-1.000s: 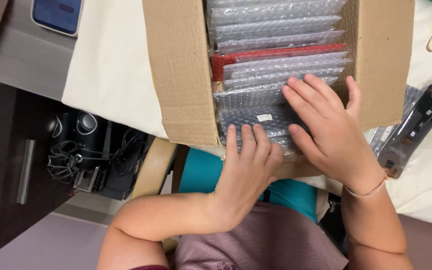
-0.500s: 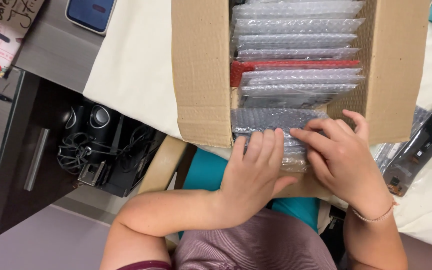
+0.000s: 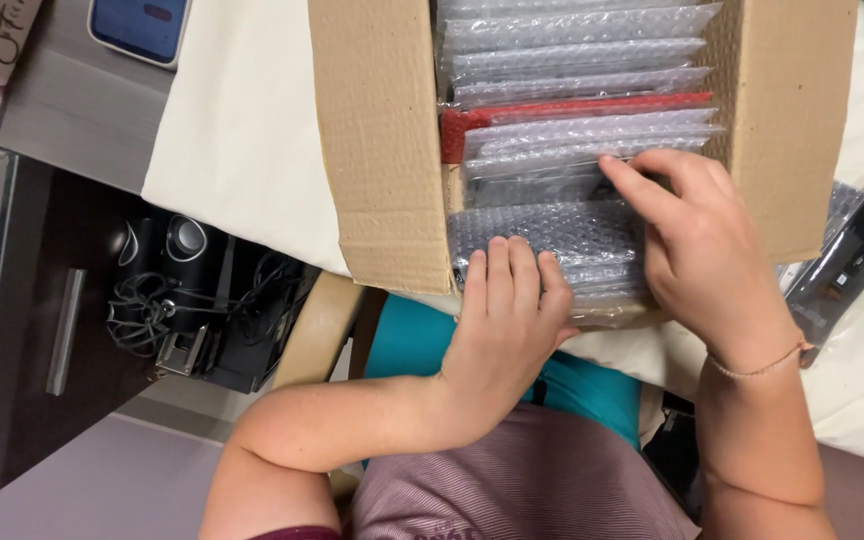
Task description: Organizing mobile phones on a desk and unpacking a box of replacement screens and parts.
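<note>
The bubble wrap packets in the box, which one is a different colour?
The red packet, standing on edge about midway along the row inside the cardboard box. Every other bubble-wrap packet looks clear or silvery grey; only this one shows red.

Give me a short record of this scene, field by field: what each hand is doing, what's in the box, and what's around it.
left hand: left hand lies flat, fingers on the nearest bubble-wrap pouch
right hand: right hand reaches into the row, index finger between pouches
box: open cardboard box holding a row of upright bubble-wrap pouches, one red pouch among them
surface: cream cloth under the box
right of box: dark flat device on the cloth
lower left: tangled cables in a dark cabinet
</note>
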